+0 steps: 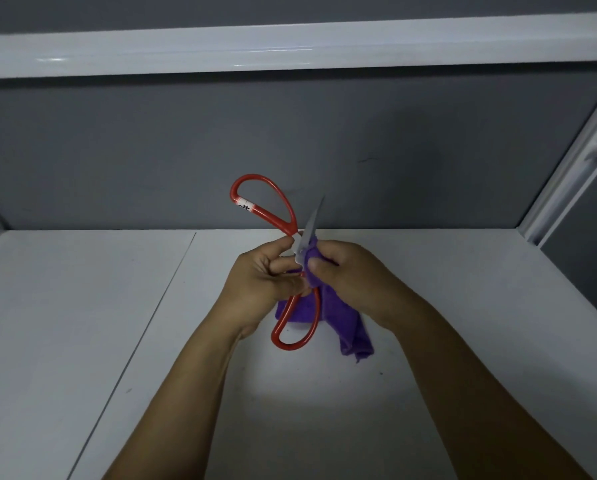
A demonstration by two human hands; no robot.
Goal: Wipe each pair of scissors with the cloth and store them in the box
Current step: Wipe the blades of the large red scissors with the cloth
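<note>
A pair of scissors with red loop handles (263, 202) is held spread open above the white table (82, 306). One loop points up and away, the other hangs down toward me. My left hand (259, 282) grips the scissors near the pivot. My right hand (349, 271) pinches a purple cloth (342, 327) around the base of a steel blade (311, 223), whose tip points up. The rest of the cloth hangs below my hands. No box is in view.
A grey wall panel (428, 150) stands behind the table, with a white shelf (290, 46) overhead. A white frame post (567, 174) runs down the right side. A seam (151, 320) crosses the table top on the left.
</note>
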